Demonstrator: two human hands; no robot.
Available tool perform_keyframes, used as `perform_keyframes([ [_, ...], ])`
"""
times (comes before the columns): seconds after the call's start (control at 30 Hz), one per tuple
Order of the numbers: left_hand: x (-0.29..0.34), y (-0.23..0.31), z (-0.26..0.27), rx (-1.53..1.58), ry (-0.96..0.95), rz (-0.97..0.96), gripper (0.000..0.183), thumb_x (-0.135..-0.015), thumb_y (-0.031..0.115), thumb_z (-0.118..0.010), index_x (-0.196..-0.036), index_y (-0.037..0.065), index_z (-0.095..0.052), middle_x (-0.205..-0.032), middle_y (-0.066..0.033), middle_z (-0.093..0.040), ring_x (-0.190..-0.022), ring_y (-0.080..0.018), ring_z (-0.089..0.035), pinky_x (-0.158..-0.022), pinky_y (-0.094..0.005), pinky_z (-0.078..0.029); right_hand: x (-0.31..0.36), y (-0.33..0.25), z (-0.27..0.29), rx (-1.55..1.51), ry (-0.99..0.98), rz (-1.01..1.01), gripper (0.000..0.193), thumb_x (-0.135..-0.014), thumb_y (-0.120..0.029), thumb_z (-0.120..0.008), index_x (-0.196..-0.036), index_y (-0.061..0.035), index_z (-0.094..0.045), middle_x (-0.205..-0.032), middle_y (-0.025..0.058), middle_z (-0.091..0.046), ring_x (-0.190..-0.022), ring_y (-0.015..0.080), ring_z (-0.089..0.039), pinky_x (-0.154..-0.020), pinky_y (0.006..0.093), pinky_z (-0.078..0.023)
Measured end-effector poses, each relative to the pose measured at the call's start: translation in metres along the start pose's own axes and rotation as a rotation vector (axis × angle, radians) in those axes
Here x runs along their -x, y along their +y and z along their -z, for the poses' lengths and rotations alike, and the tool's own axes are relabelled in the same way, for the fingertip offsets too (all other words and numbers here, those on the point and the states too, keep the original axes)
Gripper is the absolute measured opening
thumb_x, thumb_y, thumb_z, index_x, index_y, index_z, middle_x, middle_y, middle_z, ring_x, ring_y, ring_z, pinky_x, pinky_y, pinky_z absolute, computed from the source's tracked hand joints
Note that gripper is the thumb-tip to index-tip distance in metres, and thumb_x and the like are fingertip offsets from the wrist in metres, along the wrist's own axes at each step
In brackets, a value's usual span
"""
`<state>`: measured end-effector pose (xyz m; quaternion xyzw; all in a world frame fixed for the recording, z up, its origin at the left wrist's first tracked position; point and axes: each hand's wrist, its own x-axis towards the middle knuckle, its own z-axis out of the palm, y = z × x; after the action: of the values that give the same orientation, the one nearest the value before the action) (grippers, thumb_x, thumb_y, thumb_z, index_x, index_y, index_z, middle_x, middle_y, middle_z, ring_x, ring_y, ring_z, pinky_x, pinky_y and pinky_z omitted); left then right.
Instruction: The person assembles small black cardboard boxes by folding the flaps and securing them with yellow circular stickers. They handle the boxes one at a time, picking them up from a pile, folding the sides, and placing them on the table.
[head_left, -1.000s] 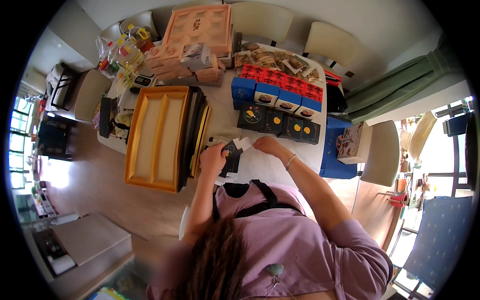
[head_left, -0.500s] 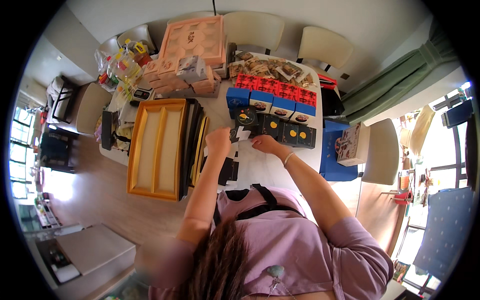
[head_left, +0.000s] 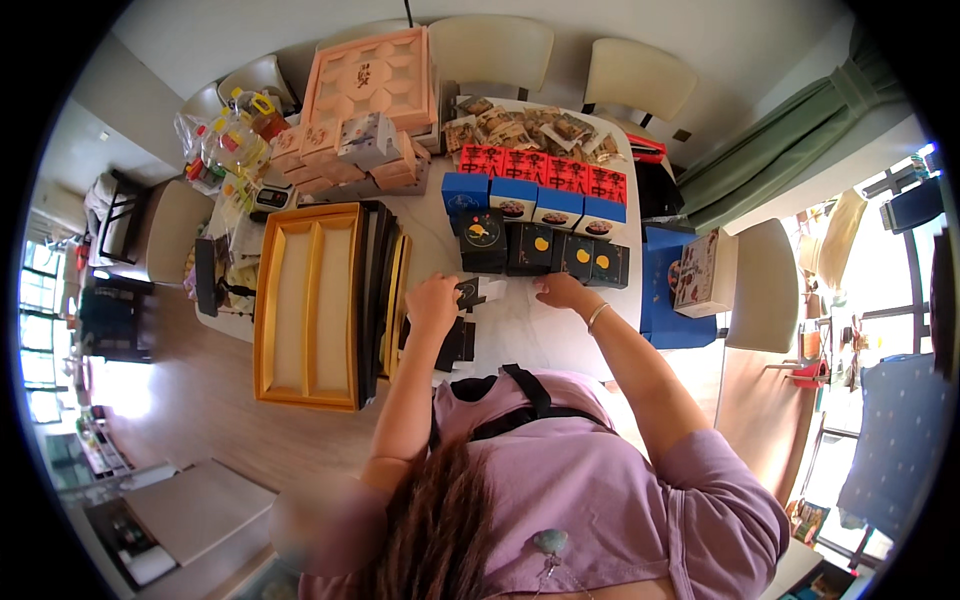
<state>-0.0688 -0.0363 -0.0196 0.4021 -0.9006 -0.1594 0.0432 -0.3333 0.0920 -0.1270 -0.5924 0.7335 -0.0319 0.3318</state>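
My left hand [head_left: 432, 302] is closed on a black-and-white folding carton [head_left: 467, 294], partly hidden by my fingers, with its white flaps pointing right. My right hand [head_left: 565, 294], wearing a pale bangle, is apart from that carton. Its fingers are loosely curled with nothing visible in them, just in front of a row of small black boxes [head_left: 532, 246] with yellow round prints. A taller black box [head_left: 483, 236] stands at the left end of this row. Flat black cartons [head_left: 457, 344] lie below my left hand near the table's front edge.
Blue-and-white boxes [head_left: 558, 208] and red packs [head_left: 541, 170] stand in rows behind the black ones. Wrapped snack packets [head_left: 538, 130] are heaped farther back. Gold-rimmed trays [head_left: 312, 305] lean left, overhanging the table edge; pink boxes [head_left: 367, 80] and bottles [head_left: 238, 148] stand beyond.
Both hands have come slightly nearer to me. My right hand has moved right, away from the carton's white flaps. My left hand keeps hold of the carton.
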Motion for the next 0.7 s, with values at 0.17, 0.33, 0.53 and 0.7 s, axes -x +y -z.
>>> perform_keyframes([
  [0.17, -0.005, 0.004, -0.005, -0.017, 0.057, 0.02, 0.01, -0.086, 0.014, -0.065, -0.095, 0.012, -0.067, -0.093, -0.0073, -0.064, -0.087, -0.0301, -0.065, -0.07, -0.0434, -0.053, -0.004, 0.0, 0.008, -0.047, 0.036, -0.008, 0.041, -0.084, -0.027, -0.059, -0.122, -0.0103, -0.064, -0.112, 0.0172, -0.068, -0.106, 0.0364, -0.062, -0.094, 0.043, -0.049],
  [0.33, -0.017, 0.004, -0.002, -0.1, 0.064, 0.129, 0.01, -0.086, 0.011, -0.063, -0.096, 0.012, -0.066, -0.094, -0.0079, -0.063, -0.087, -0.0293, -0.065, -0.068, -0.0422, -0.054, -0.005, -0.007, -0.004, -0.117, 0.167, 0.092, 0.045, -0.084, -0.025, -0.063, -0.126, -0.0082, -0.059, -0.11, 0.0221, -0.066, -0.101, 0.0389, -0.063, -0.089, 0.0435, -0.05],
  [0.53, -0.014, 0.004, 0.003, -0.049, 0.082, 0.116, 0.01, -0.085, 0.011, -0.065, -0.095, 0.011, -0.067, -0.092, -0.0089, -0.063, -0.088, -0.0308, -0.065, -0.07, -0.0432, -0.054, 0.003, -0.015, -0.011, -0.153, 0.234, 0.087, 0.048, -0.084, -0.027, -0.062, -0.128, -0.0078, -0.057, -0.112, 0.024, -0.065, -0.103, 0.0397, -0.062, -0.09, 0.0449, -0.05],
  [0.7, 0.003, 0.007, 0.012, 0.195, 0.096, 0.069, 0.013, -0.085, 0.015, -0.067, -0.097, 0.009, -0.067, -0.094, -0.0108, -0.065, -0.087, -0.0336, -0.064, -0.072, -0.0433, -0.052, 0.018, -0.006, -0.007, -0.003, -0.021, 0.063, 0.032, -0.084, -0.024, -0.055, -0.106, -0.0061, -0.069, -0.106, 0.0218, -0.067, -0.101, 0.0398, -0.063, -0.089, 0.0458, -0.051],
])
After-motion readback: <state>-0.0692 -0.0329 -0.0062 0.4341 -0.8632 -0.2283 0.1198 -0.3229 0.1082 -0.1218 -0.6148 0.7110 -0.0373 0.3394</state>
